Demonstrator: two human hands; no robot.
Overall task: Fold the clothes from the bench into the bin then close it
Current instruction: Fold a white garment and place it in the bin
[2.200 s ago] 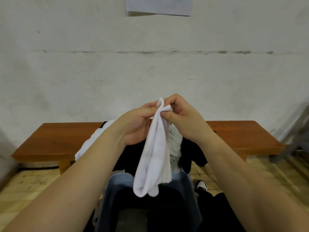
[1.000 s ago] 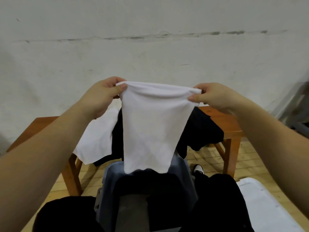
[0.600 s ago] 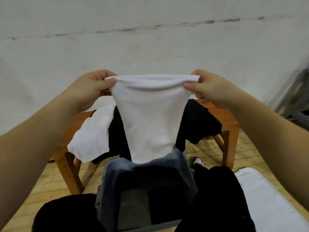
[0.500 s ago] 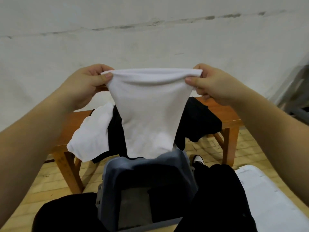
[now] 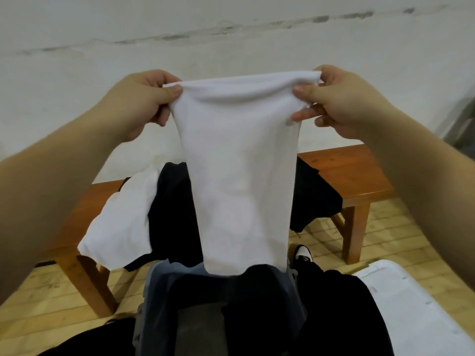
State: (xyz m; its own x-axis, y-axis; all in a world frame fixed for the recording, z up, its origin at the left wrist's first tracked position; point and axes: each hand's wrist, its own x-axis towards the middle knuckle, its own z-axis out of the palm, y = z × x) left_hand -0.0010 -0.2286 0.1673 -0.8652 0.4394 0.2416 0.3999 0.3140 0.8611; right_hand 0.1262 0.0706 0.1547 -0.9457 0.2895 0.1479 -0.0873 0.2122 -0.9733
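Note:
I hold a folded white garment (image 5: 241, 173) up in the air, spread flat between both hands. My left hand (image 5: 140, 104) pinches its top left corner and my right hand (image 5: 334, 98) pinches its top right corner. Its lower edge hangs just above the open grey bin (image 5: 156, 291), which stands on the floor between my knees with dark clothes inside. Behind it, on the wooden bench (image 5: 349, 170), lie another white garment (image 5: 120, 222) and a black garment (image 5: 169, 217), both drooping over the front edge.
The bin's white lid (image 5: 416, 304) lies on the wooden floor at the lower right. A white wall rises behind the bench. A black-and-white shoe (image 5: 303, 253) shows beside the bin. Grey metal furniture stands at the far right edge.
Earlier my hands held the white garment bunched together; they then drew apart and spread it wide. In the last half second the garment has risen slightly, and the view tilted a bit.

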